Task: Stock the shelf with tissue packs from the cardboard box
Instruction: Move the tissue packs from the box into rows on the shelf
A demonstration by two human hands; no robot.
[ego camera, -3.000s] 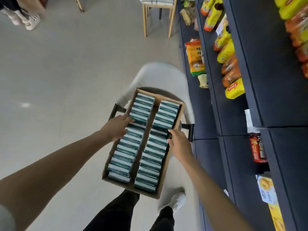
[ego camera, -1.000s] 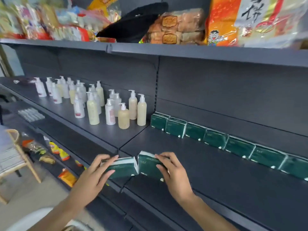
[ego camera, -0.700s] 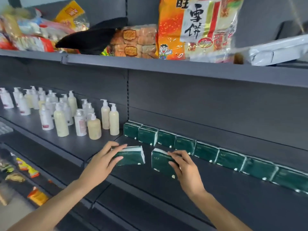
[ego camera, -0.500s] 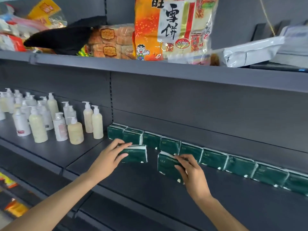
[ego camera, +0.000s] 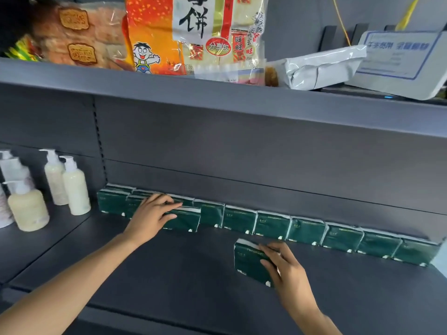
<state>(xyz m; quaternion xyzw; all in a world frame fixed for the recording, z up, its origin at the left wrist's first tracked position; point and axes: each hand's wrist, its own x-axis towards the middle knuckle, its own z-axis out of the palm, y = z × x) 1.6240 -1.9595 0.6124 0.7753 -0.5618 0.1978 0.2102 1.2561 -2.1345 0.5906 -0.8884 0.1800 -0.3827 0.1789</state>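
Dark grey shelf [ego camera: 169, 274] decking is being left bare between its front lip and the row of green tissue packs [ego camera: 307, 229] standing upright along the back panel. One pack [ego camera: 183, 220] is being pinched by the left hand [ego camera: 151, 217] just in front of the row's left end, long axis parallel to the row. A second pack [ego camera: 246, 259] is being gripped by the right hand [ego camera: 286, 269], standing slightly skewed, apart from the row. Pump bottles [ego camera: 75, 187] are being kept on the neighbouring bay.
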